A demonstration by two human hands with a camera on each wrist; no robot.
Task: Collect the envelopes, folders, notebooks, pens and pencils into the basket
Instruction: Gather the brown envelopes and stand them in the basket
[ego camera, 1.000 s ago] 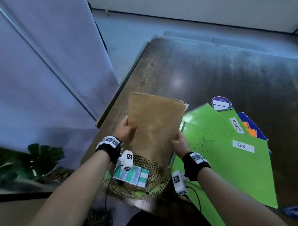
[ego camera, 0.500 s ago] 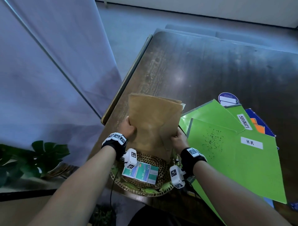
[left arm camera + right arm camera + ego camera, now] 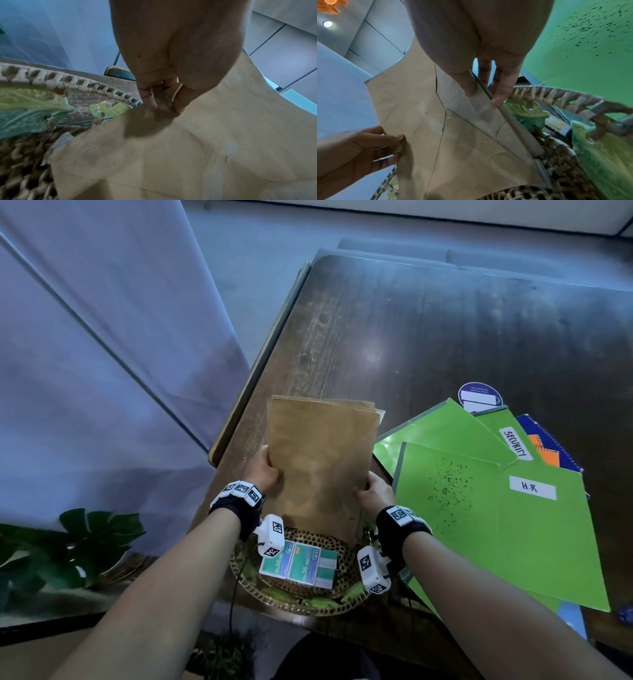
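A stack of brown paper envelopes (image 3: 320,460) stands nearly upright with its lower end inside the woven basket (image 3: 346,549) at the table's near edge. My left hand (image 3: 262,470) pinches the stack's left edge (image 3: 161,108), thumb in front and fingers behind. My right hand (image 3: 373,491) grips the right edge, where the paper is folded inward (image 3: 481,97). Green folders (image 3: 479,508) labelled "H.R" and "SECURITY" lie fanned on the table to the right. A blue and orange notebook (image 3: 548,446) pokes out beneath them.
A box of staples (image 3: 298,568) lies in the basket, with green leaf-shaped pieces (image 3: 607,155) along its rim. A round blue sticker (image 3: 479,398) sits beyond the folders. The dark wooden table (image 3: 445,330) stretches away; a plant (image 3: 68,546) stands on the left.
The envelope stack has sunk lower into the basket with both hands still holding its edges. The right edge got folded inward.
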